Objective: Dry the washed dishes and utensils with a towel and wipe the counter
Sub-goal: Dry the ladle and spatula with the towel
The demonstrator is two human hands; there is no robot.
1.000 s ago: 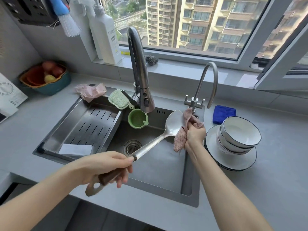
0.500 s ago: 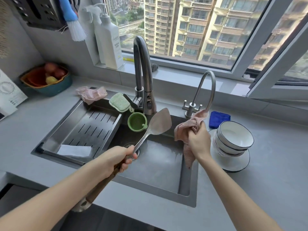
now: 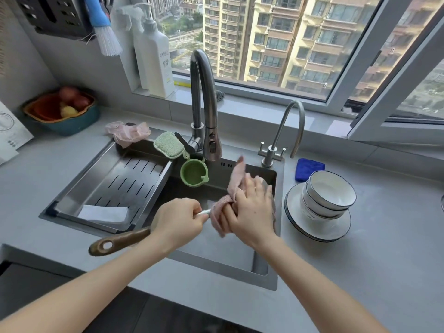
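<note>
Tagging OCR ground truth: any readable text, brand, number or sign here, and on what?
White pump bottle: dark print on its label, too blurred to read.
White packet at the left edge: round emblem and small marks, no legible words.
Lowest bowl in the stack: faint mark on its side, too small to read.
Nothing quotable anywhere.

The spatula point(image 3: 120, 241) is sticking out level over the front of the sink point(image 3: 228, 272), brown handle pointing left. The pink towel point(image 3: 236, 179) is wrapping its metal end. White bowls point(image 3: 329, 191) are sitting stacked on a white plate point(image 3: 319, 227) on the table point(image 3: 384, 248), just right of the sink.
</note>
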